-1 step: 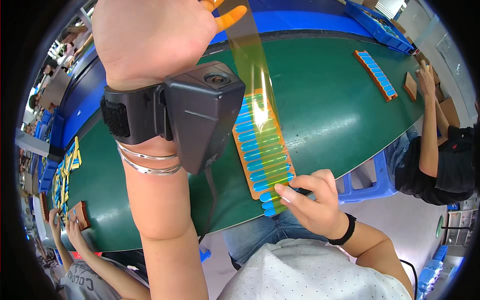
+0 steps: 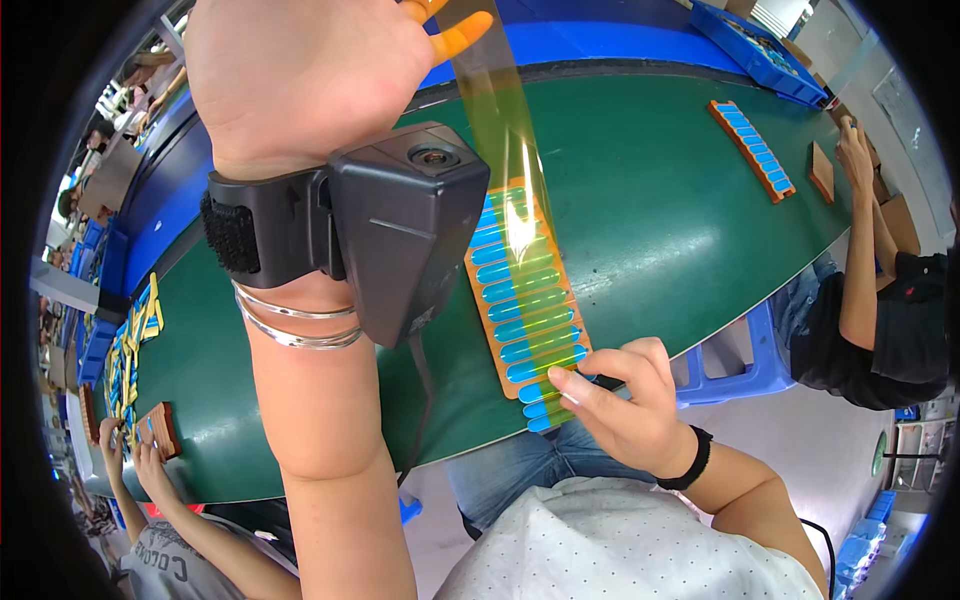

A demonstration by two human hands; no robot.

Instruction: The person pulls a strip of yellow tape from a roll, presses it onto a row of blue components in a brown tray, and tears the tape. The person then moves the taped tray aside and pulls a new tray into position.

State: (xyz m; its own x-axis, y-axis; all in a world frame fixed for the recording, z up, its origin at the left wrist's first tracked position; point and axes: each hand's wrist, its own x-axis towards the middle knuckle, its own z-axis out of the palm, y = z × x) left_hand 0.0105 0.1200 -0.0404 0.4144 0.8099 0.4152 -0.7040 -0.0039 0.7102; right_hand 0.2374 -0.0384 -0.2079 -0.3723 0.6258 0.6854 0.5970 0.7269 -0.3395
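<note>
A long, clear yellow film strip (image 2: 500, 110) runs from the top edge down over an orange tray (image 2: 500, 345) with rows of blue oblong pieces (image 2: 510, 310). At the strip's upper end is my left hand (image 2: 310, 75), palm showing, with orange covers on the fingertips in view. Its other fingers are cut off by the top edge. My right hand (image 2: 630, 405) pinches the lower end between thumb and forefinger, near the tray's front corner. Several blue pieces stick out past that corner, at the table edge. My left wrist and its black camera box (image 2: 410, 230) hide part of the tray's left side.
Another orange tray of blue pieces (image 2: 752, 150) lies at the right, beside a brown block (image 2: 821, 173) and a co-worker's hands (image 2: 853, 155). A blue bin (image 2: 760, 52) stands at the back right. Far left, another worker's hands touch a brown tray (image 2: 158, 430) near piled yellow-blue strips (image 2: 125, 370).
</note>
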